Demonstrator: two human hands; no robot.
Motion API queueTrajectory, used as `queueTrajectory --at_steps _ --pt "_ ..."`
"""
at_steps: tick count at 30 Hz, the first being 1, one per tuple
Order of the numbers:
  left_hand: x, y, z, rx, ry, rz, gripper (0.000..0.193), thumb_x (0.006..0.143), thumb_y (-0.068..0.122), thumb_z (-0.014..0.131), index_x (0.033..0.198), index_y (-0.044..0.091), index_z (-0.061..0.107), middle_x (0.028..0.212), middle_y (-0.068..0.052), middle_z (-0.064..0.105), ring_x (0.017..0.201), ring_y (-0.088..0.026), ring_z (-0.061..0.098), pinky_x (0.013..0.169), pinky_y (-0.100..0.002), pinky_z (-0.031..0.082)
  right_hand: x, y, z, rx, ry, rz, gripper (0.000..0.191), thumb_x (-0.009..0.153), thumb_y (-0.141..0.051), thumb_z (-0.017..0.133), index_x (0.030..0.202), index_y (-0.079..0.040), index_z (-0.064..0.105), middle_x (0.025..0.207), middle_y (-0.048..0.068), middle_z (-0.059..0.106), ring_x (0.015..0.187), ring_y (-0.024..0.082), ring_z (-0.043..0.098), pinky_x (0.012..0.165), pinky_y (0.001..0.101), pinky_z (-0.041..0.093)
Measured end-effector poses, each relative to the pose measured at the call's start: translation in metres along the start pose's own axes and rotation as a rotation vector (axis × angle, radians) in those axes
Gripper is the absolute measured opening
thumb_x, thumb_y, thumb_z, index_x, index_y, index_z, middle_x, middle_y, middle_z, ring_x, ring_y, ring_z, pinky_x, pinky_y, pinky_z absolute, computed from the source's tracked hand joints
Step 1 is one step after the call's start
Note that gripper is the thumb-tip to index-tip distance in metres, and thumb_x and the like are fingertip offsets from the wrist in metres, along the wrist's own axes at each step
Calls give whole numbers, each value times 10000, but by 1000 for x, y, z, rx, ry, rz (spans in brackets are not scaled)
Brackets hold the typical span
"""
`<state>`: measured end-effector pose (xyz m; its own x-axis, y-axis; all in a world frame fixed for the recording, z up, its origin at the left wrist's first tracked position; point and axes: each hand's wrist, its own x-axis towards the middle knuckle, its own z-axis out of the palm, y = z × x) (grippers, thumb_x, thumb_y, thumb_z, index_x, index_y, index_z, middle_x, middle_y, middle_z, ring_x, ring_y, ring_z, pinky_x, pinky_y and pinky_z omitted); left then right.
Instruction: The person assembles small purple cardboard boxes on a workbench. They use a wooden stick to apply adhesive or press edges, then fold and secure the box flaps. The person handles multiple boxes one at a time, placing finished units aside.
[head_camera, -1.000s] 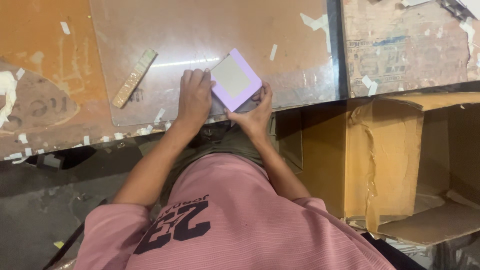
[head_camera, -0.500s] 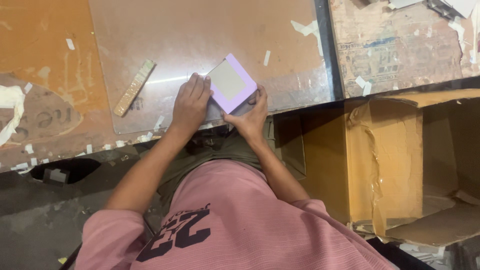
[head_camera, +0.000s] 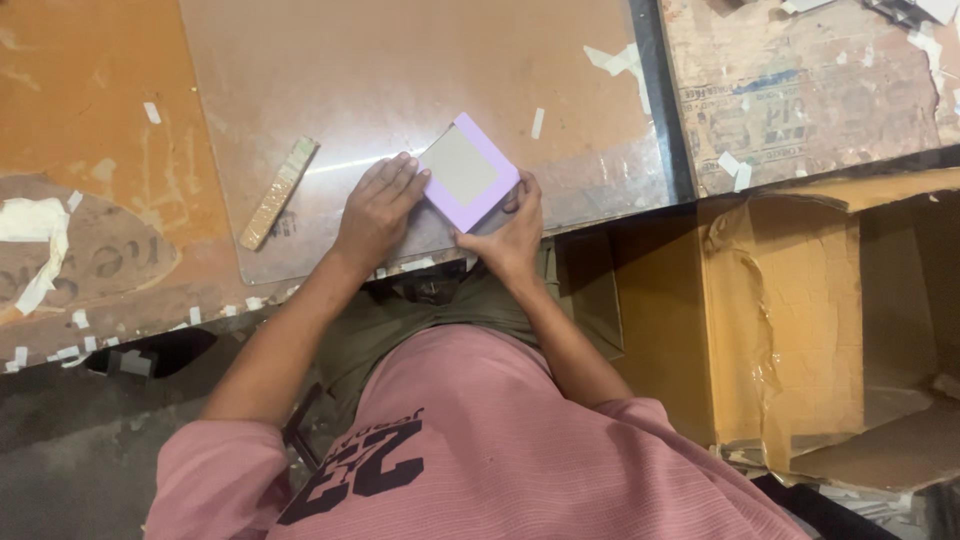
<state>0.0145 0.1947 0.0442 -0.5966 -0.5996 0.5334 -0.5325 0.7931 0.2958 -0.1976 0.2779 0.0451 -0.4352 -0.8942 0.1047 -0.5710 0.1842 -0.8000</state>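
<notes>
A small square frame (head_camera: 467, 172) with a lilac border and a grey-brown middle lies on a clear glass sheet (head_camera: 420, 90) near the table's front edge. My left hand (head_camera: 378, 208) rests flat on the glass with its fingertips against the frame's left edge. My right hand (head_camera: 512, 232) grips the frame's lower right edge, thumb on the border.
A flat wooden stick (head_camera: 278, 192) lies on the glass to the left of my left hand. Bits of white tape dot the brown table (head_camera: 90, 120). A large open cardboard box (head_camera: 830, 320) stands on the right, beside my lap.
Both hands and the frame keep the same hold; only the view has shifted a little.
</notes>
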Motion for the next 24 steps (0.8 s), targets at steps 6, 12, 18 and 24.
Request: queueTrajectory --at_steps 6,12,18,24 --pt "-4 -8 2 -7 -11 41 375 869 -11 681 1241 30 712 1279 -167 725 1277 -307 657 1179 -456 448 2 -4 -7 34 -18 -56 1163 488 -356 997 1406 -2 378 1159 134 633 989 234 600 920 359 517" --pt "-20 -7 6 -45 44 122 374 957 78 701 1326 29 666 1250 -123 738 1296 -297 651 1175 -482 436 -5 -1 -20 13 -59 4 1157 495 -347 986 1426 -8 387 1085 139 632 958 223 605 894 344 531" --pt "-23 -5 8 99 206 -68 434 913 5 629 1346 -22 638 1349 -195 697 1331 -386 615 1183 -506 418 -29 44 -72 165 -41 77 1246 529 -335 1004 1526 -50 313 1248 131 654 1112 230 657 962 371 568" --pt "-14 0 5 111 100 -121 399 926 69 672 1307 -48 673 1340 -217 679 1345 -386 583 1140 -501 417 -48 118 -208 592 354 -79 1284 706 -228 1041 1607 -67 140 1569 169 462 1472 310 518 1276 493 480"
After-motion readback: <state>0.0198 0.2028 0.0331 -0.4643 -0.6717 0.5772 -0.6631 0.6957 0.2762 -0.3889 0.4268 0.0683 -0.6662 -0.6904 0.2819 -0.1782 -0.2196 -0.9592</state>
